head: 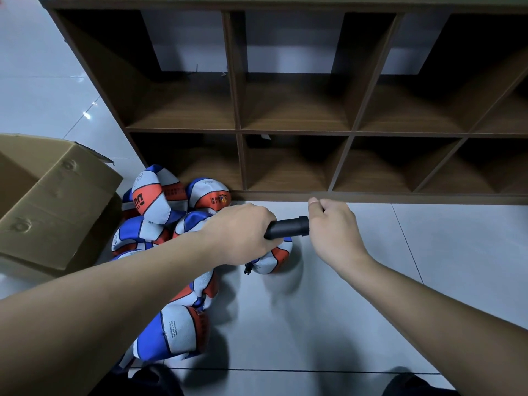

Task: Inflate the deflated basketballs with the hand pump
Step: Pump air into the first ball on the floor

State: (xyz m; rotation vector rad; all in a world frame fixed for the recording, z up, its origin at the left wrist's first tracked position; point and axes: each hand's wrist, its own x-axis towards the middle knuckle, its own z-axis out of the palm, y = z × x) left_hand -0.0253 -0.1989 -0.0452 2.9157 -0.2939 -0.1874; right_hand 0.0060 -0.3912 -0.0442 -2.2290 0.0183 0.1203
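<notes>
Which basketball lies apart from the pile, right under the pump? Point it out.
The small one on the floor below the black pump, beside the left hand. The other balls are heaped together further left.

Matt black plastic pump point(288, 227), pebbled rubbery basketballs point(160, 200), wood-grain shelf point(294, 115), creased cardboard box point(57, 195), glossy floor tiles point(371, 310).

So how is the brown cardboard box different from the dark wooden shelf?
The brown cardboard box is light tan, the dark wooden shelf deep brown. The box is one open space with loose flaps; the shelf is split into many square compartments. The box is creased, the shelf rigid and straight. Both stand on the tiled floor.
</notes>
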